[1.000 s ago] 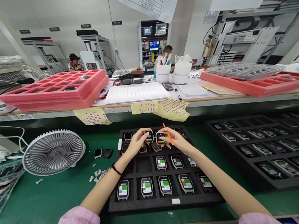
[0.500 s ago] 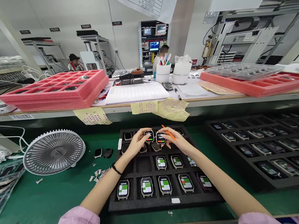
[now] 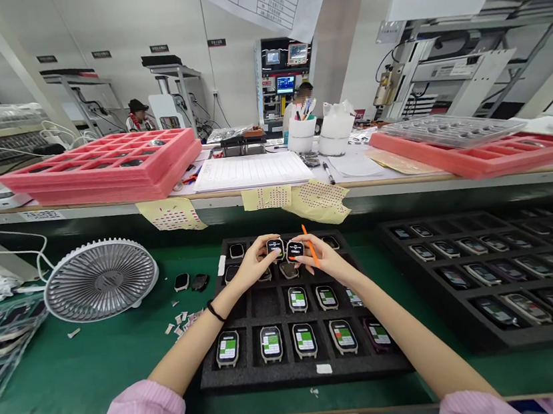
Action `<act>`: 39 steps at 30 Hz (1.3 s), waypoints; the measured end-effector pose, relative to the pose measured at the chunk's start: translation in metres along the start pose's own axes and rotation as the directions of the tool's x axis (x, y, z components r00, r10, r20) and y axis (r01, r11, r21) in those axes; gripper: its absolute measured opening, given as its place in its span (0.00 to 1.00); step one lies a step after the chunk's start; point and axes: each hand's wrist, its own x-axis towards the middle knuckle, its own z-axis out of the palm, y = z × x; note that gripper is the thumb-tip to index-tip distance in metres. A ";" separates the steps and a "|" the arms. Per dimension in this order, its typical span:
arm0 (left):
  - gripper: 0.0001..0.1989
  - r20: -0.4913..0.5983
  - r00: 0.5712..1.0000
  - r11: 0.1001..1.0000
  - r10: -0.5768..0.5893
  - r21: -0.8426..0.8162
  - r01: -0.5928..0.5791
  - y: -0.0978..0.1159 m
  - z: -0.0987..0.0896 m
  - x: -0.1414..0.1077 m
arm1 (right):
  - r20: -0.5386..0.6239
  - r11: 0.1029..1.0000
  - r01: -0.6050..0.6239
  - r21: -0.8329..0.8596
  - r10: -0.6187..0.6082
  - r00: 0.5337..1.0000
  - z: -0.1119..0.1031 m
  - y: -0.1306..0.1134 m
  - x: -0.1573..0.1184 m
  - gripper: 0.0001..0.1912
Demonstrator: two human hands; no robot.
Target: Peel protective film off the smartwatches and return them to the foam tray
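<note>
My left hand (image 3: 259, 261) is closed on a smartwatch (image 3: 275, 248) with no strap, its thumb over the lit screen. Close beside it, my right hand (image 3: 323, 255) grips a second smartwatch (image 3: 294, 250), also lit, and an orange stick (image 3: 310, 246) pokes up between the fingers of that hand. Both watches are held above the back rows of a black foam tray (image 3: 265, 304). In the tray's front rows lie several watches with green and white screens, such as one watch (image 3: 272, 343). Some back slots are hidden by my hands.
Left of the tray are a round grey fan (image 3: 101, 280), two loose watch bodies and small scraps (image 3: 184, 322). Another black foam tray (image 3: 471, 317) full of watches lies to the right. Pink foam trays (image 3: 101, 171) rest on the shelf ahead. Two people sit farther back.
The orange stick has tilted more upright in my right hand. Both watch screens show a different picture, and the two watches have shifted only slightly.
</note>
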 end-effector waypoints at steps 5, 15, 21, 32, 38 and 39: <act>0.19 0.006 0.999 0.999 -0.032 -0.038 0.032 0.002 0.000 0.000 | -0.009 1.000 0.007 -0.008 -0.007 1.000 0.000 0.001 0.000 0.21; 0.18 -0.018 1.000 1.000 -0.010 -0.009 0.010 -0.002 0.000 0.001 | -0.096 1.000 -0.002 -0.029 -0.001 0.995 0.000 -0.001 0.001 0.17; 0.19 -0.001 1.000 1.000 -0.017 0.008 0.017 -0.002 -0.001 0.000 | -0.120 0.999 0.003 -0.038 -0.007 0.993 0.000 -0.001 0.001 0.17; 0.20 -0.010 1.000 0.999 0.005 0.045 -0.004 -0.003 0.000 0.000 | -0.082 0.998 0.026 -0.054 -0.030 0.996 -0.002 0.002 0.000 0.21; 0.18 -0.021 0.997 0.996 -0.080 0.035 0.081 0.000 0.001 0.000 | -0.151 0.997 0.017 -0.079 -0.029 0.988 -0.001 0.000 0.001 0.15; 0.19 -0.022 0.996 0.995 -0.086 0.046 0.087 0.000 0.001 -0.001 | -0.161 0.996 0.014 -0.087 -0.028 0.987 -0.001 0.000 0.002 0.15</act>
